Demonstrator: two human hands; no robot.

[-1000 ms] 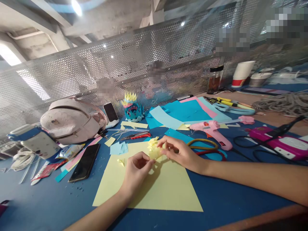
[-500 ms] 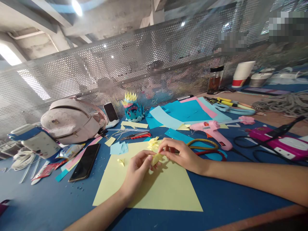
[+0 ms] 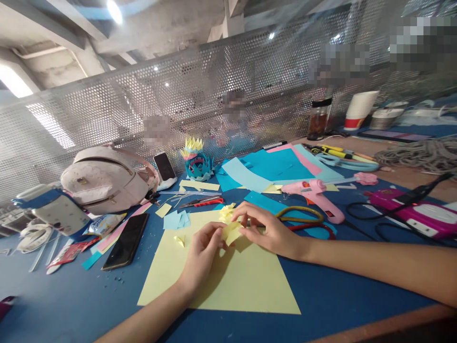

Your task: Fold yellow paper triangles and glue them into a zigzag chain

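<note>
Fold work: small yellow paper piece [image 3: 232, 232] held over the yellow sheet [image 3: 246, 281], mid-bench.
The left hand [image 3: 202, 250] and the right hand [image 3: 269, 231] each pinch one end. Judgement: crease close to the fingertips, pressing flat on the sheet. Scissors [image 3: 303, 219] lie just beside the right hand; bare bench [image 3: 71, 295] near-left.

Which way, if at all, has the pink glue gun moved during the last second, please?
No. The pink glue gun lies where it did, just behind the scissors on the blue table.
</note>
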